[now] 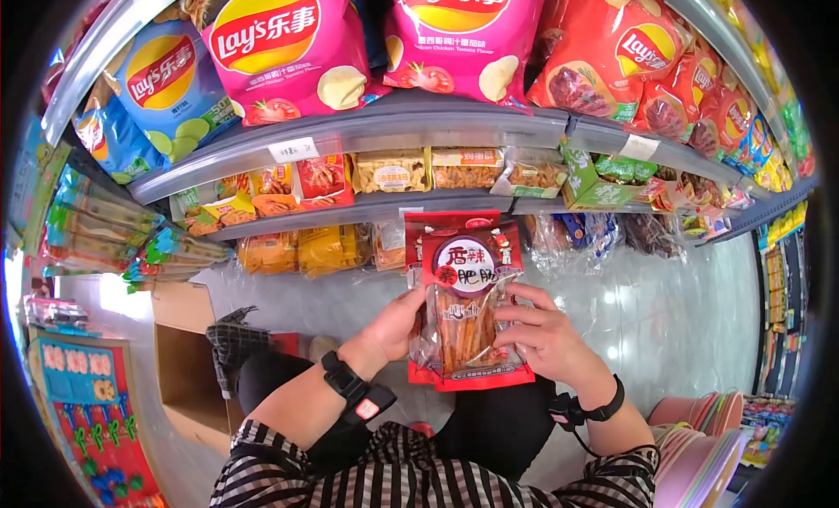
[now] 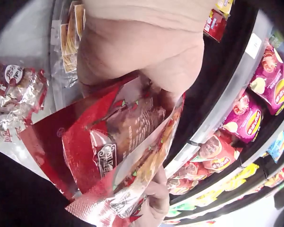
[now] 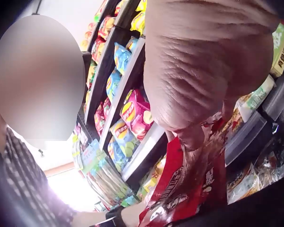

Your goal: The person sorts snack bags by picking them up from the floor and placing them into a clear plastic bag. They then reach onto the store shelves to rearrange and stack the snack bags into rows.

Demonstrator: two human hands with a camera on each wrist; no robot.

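Observation:
In the head view, a red snack packet (image 1: pixel 472 333) with a clear window and a round white label is held upright in front of the body. A second red packet (image 1: pixel 414 246) shows behind its left edge. My left hand (image 1: pixel 391 329) grips the left edge. At the right edge, my right hand (image 1: pixel 549 338) holds the front packet, its fingers spread over the window. From the left wrist, the red packet (image 2: pixel 85 132) appears side-on below the left hand (image 2: pixel 142 52). The right wrist view has the red packet (image 3: pixel 175 175) under the right hand (image 3: pixel 203 75).
Lay's chip bags (image 1: pixel 288 49) fill the upper shelf, above a row of small boxed and bagged snacks (image 1: pixel 389 172). Bagged goods (image 1: pixel 332 248) lie lower down. An open cardboard box (image 1: pixel 188 368) stands at left, stacked pastel tubs (image 1: pixel 699 460) at lower right.

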